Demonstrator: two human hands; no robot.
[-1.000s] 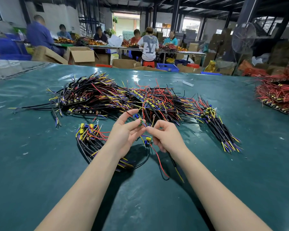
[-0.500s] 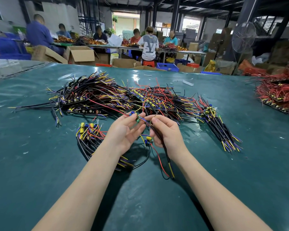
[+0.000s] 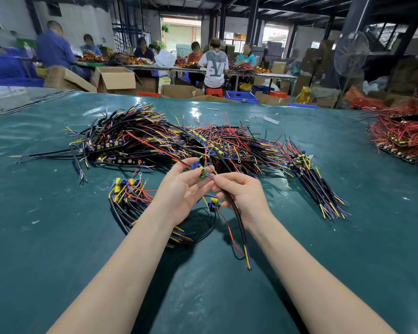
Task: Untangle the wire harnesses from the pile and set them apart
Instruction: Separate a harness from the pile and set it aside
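I am holding one harness between my two hands, just in front of the tangled pile of black, red, yellow and blue wire harnesses (image 3: 179,143). My left hand (image 3: 182,192) is lying palm up, and its thumb and fingertips are pinching the small green circuit board (image 3: 203,174) at the head of this harness. My right hand (image 3: 245,197) is curling its fingers around the black sheathed cable (image 3: 239,222) just beside the board, so the two hands are nearly touching there.

The cable's long axis is running from the board toward my body, through the right palm. Its free end is showing yellow and blue tips near the glossy dark green table mat (image 3: 348,249); I cannot tell if it is touching. A thin red wire (image 3: 159,149) is going the opposite way, from the board up-left into the pile, so I am judging that the pull must go toward me.

The sheath is looking smooth and bendable, the board small and stiff. A set-apart bundle of harnesses (image 3: 128,198) is lying left of my left wrist.
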